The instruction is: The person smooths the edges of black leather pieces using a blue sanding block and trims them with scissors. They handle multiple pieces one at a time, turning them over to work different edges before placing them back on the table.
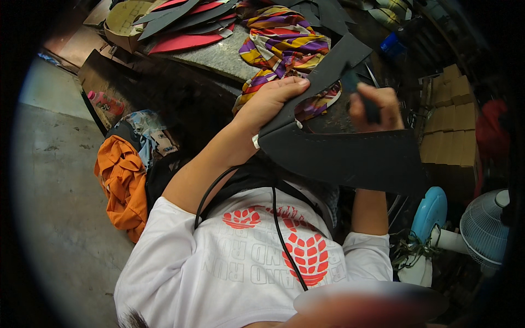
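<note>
Head view: black curved piece [344, 156] is held out before the torso, one limb of it reaching over the edge of a patterned cloth [287, 44]; the piece is pinched in the left hand [270, 98], thumb laid on top, fingers partly hidden; a dark tool [350, 82], blurred, is clasped in the curled right hand [383, 106] beside the piece's inner curve; tool contact cannot be told; beyond, black and red cut pieces [188, 41] are stacked on a stone slab [219, 60].
</note>
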`<action>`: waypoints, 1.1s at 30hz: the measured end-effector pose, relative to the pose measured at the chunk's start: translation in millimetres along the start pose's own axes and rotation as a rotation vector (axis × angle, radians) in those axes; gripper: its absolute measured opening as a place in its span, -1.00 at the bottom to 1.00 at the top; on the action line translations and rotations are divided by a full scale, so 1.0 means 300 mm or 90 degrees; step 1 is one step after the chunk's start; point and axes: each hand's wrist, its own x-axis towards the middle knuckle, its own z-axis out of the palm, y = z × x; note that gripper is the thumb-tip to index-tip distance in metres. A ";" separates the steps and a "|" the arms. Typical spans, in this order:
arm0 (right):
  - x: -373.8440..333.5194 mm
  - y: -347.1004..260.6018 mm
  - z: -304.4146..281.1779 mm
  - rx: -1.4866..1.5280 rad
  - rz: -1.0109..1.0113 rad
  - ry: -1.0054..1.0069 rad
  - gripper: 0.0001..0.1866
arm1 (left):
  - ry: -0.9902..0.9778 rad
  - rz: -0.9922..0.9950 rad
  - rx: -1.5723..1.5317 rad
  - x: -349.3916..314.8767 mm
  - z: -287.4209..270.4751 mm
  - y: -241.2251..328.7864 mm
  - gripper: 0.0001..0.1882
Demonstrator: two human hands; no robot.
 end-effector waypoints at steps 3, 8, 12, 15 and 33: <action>-0.023 -0.014 0.003 0.076 -0.045 -0.070 -0.75 | -0.030 -0.017 -0.022 -0.003 -0.001 0.010 -0.79; 0.009 0.026 -0.022 -0.043 0.130 0.067 -0.75 | -0.041 -0.041 0.025 -0.018 0.002 0.009 -0.79; 0.037 0.055 -0.027 -0.003 0.168 0.145 -0.83 | -0.014 -0.036 0.029 -0.020 0.009 0.005 -0.75; 0.022 0.043 -0.022 0.053 0.184 0.133 -0.83 | -0.042 -0.012 0.034 -0.005 -0.001 0.006 -0.72; -0.050 -0.041 0.026 0.323 0.203 -0.230 -0.76 | -0.069 0.247 0.125 0.113 -0.053 0.014 -0.53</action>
